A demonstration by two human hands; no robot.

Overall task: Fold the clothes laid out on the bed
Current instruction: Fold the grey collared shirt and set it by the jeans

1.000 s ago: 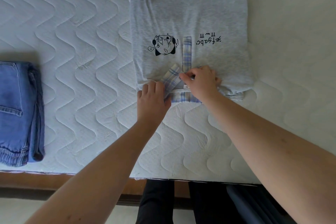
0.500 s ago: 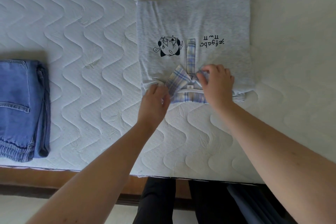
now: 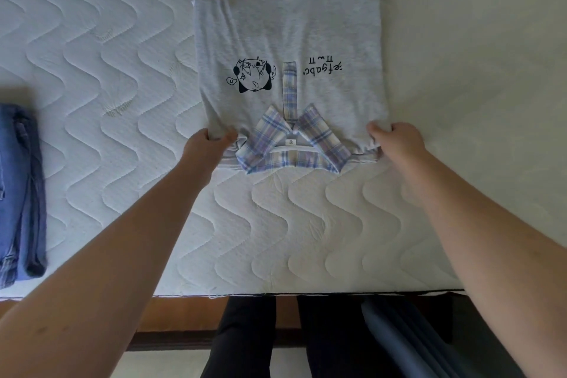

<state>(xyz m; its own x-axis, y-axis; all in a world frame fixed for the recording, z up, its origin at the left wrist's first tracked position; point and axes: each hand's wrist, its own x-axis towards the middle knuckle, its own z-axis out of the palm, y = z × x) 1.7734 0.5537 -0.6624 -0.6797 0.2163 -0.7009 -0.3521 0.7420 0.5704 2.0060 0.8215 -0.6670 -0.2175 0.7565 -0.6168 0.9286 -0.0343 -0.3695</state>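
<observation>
- While 1 grey shirt (image 3: 288, 40) and 1 folded jeans (image 3: 18, 187) lie on the mattress (image 3: 122, 101),
- left hand (image 3: 205, 147) and right hand (image 3: 395, 141) each pinch a near shirt corner.

Both arms are stretched forward and spread apart; left hand (image 3: 206, 146) and right hand (image 3: 395, 139) are each curled, thumb on top, with cloth pinched inside.

Between the hands a matt, soft heather-grey knit shirt (image 3: 288, 40) is lying, its woven plaid collar (image 3: 291, 144) showing a smooth finish. Under them the white quilted mattress (image 3: 122, 70) is looking stitched and padded. Far left of the left hand, blue denim jeans (image 3: 18, 193) are showing coarse, faded cloth.
</observation>
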